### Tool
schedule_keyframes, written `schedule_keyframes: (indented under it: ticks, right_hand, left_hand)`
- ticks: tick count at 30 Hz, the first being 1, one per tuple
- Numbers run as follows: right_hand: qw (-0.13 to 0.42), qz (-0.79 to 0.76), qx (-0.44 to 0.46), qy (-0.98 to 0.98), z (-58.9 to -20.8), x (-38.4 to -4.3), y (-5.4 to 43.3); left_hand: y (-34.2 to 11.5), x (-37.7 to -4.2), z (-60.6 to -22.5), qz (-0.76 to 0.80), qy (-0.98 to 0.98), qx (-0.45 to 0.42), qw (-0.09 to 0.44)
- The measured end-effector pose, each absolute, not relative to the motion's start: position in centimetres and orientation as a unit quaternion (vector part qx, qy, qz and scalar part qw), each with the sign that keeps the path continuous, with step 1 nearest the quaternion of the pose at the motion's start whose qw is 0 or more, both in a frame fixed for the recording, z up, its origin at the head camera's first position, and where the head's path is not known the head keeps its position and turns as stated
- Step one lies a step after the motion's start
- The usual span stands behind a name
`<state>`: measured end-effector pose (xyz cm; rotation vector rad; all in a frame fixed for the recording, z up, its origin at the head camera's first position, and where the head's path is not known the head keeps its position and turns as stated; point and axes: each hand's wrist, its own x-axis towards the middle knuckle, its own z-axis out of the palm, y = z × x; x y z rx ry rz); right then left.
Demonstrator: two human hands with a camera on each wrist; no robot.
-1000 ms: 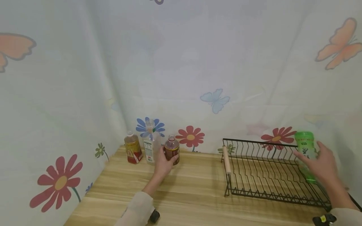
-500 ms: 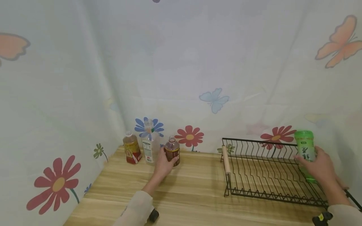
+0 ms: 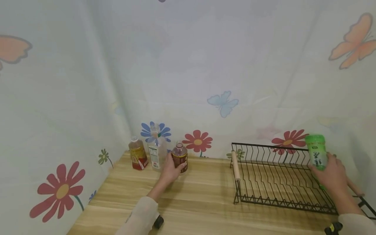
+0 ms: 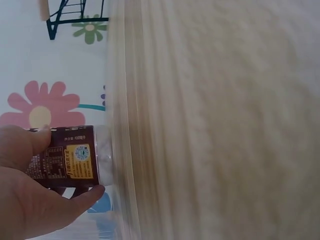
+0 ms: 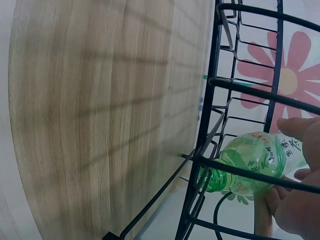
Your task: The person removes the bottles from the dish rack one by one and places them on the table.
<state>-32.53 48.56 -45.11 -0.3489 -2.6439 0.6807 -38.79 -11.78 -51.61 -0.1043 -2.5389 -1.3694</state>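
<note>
My left hand (image 3: 170,170) grips a small clear bottle with a dark brown label (image 3: 182,159), which stands upright on the table. In the left wrist view the thumb and fingers lie on opposite sides of this brown-labelled bottle (image 4: 62,156), its base at the tabletop. On the right, my right hand (image 3: 333,172) holds a green plastic bottle (image 3: 316,148) upside down at the right end of a black wire dish rack (image 3: 264,146). The right wrist view shows the neck of the green bottle (image 5: 252,160) pointing down between the rack's wires.
A bottle with a yellow and red label (image 3: 138,156) and a taller clear bottle (image 3: 157,153) stand left of my left hand. The rack has a wooden handle (image 3: 236,166) at its left end. A flowered curtain (image 3: 188,65) hangs behind the wooden table (image 3: 199,195).
My right hand has closed in on the green bottle and lowered slightly; the bottle's top has tilted a little left. The left hand stays at the brown-labelled bottle, with hardly any movement.
</note>
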Motion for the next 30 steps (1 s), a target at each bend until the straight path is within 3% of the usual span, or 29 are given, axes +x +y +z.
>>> schedule_keyframes:
  ticks: [14, 30]
  right_hand:
    - [0.125, 0.241, -0.125, -0.954, -44.87, -32.75, 48.75]
    - [0.147, 0.224, -0.089, -0.959, -45.52, -32.64, 49.46]
  left_hand:
    - [-11.95, -38.63, -51.66, -0.472, -0.871, -0.041, 0.132]
    - [-11.88, -38.52, -51.46, -0.467, -0.872, -0.043, 0.137]
